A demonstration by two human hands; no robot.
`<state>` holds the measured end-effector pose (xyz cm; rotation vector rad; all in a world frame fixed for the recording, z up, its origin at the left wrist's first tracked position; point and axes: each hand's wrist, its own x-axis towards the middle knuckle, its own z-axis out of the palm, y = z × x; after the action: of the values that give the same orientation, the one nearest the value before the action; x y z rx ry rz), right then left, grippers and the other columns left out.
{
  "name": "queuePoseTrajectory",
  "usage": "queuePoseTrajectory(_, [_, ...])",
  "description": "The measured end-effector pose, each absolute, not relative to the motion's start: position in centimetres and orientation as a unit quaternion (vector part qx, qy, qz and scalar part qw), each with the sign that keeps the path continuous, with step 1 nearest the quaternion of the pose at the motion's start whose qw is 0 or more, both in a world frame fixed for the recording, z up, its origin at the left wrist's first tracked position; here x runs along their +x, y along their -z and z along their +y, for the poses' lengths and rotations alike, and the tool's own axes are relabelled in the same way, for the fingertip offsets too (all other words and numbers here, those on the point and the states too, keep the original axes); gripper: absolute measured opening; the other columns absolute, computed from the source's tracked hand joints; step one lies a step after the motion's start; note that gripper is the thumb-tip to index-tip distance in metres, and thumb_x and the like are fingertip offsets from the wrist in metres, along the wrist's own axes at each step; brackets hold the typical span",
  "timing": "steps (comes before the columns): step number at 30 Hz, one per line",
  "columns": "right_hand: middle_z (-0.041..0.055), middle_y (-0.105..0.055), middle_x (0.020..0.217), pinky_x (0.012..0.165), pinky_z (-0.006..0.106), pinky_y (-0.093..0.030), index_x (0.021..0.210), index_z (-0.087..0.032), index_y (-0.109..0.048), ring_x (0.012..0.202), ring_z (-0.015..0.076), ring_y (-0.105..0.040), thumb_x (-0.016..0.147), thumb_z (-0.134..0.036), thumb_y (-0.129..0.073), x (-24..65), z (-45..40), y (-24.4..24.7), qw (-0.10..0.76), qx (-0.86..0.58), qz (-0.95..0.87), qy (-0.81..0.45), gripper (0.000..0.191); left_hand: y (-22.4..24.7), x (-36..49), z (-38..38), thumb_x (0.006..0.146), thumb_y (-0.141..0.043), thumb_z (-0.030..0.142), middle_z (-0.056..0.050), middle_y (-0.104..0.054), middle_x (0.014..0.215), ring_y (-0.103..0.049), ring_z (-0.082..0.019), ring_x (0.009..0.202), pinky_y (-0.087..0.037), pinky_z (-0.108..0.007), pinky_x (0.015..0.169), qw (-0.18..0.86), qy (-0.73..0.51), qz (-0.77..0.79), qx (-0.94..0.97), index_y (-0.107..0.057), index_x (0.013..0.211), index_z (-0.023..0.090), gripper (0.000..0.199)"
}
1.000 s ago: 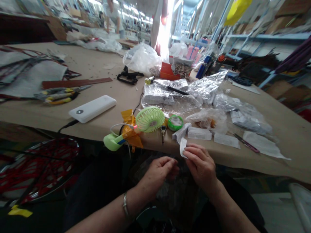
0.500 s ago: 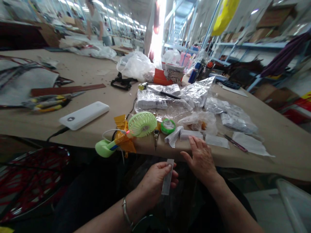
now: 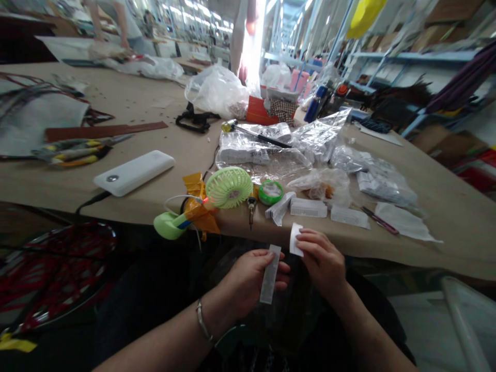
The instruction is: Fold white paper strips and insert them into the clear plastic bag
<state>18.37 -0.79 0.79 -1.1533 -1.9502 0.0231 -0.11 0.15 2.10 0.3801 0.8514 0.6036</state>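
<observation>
In front of the table edge, my left hand (image 3: 251,276) pinches a narrow translucent strip (image 3: 270,279) between thumb and fingers. Close by on the right, my right hand (image 3: 323,258) grips a small white paper slip (image 3: 296,239), its fingers closed on one side. Beyond it, along the edge, lie a stack of printed white labels (image 3: 309,207), a second label stack (image 3: 350,216) and a fanned bunch of white strips (image 3: 279,207). A round green container (image 3: 270,191) with white contents stands behind that bunch.
A green fan (image 3: 228,187) is taped to the table edge beside a pointed tool (image 3: 251,209). Left of it lie a white power bank (image 3: 134,173) and pliers (image 3: 83,150). Plastic-wrapped bundles (image 3: 248,147) carry a hammer (image 3: 259,135). Tweezers (image 3: 380,220) lie at right. A person (image 3: 116,23) stands behind.
My right hand has lifted off the label stack and come back toward my left hand with a white paper slip. My left hand still holds its strip. The view has shifted slightly.
</observation>
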Motion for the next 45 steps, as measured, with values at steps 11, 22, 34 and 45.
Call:
queuePoseTrajectory(11, [0.0031,-0.067,0.091,0.095,0.039,-0.042,0.089,-0.023,-0.064,0.107,0.0185,-0.056,0.085,-0.015,-0.052,14.3,-3.1,0.1,0.337,-0.348,-0.874,-0.028,0.014,-1.9,-0.2,-0.3,0.070,-0.062,0.011,-0.004,-0.064,0.067,-0.057,-0.009,0.057,-0.041,-0.018,0.052,0.854,-0.364,0.355,0.109,-0.064,0.070,0.009,0.003])
queuePoseTrajectory(22, [0.0073,-0.063,0.106,0.094,0.041,-0.045,0.115,-0.020,-0.053,0.114,0.0225,-0.050,0.083,-0.017,-0.055,17.1,-2.6,-0.7,0.343,-0.408,-0.846,-0.024,0.032,-2.0,-0.4,-0.1,0.076,-0.061,0.016,-0.006,-0.064,0.069,-0.060,-0.012,0.056,-0.047,-0.022,0.054,0.844,-0.321,0.403,0.151,-0.061,0.084,0.010,0.010])
queuePoseTrajectory(34, [0.0145,-0.050,0.128,0.098,0.051,-0.034,0.126,-0.013,-0.048,0.121,0.0310,-0.039,0.090,-0.036,-0.042,26.9,-0.5,1.6,0.174,-0.652,-0.711,0.197,0.043,-1.8,-0.4,-0.3,0.083,-0.052,0.020,-0.005,-0.063,0.065,-0.062,-0.014,0.056,-0.049,-0.024,0.053,0.826,-0.272,0.460,0.179,-0.056,0.092,0.010,0.014])
queuePoseTrajectory(45, [0.0061,-0.065,0.098,0.088,0.040,-0.048,0.096,-0.022,-0.065,0.094,0.0207,-0.061,0.085,-0.017,-0.053,25.2,-1.6,0.2,0.414,-0.579,-0.695,0.098,0.017,-2.2,-0.5,-0.3,0.083,-0.052,0.018,-0.005,-0.063,0.065,-0.060,-0.013,0.054,-0.050,-0.025,0.054,0.823,-0.278,0.458,0.188,-0.058,0.087,0.009,0.011])
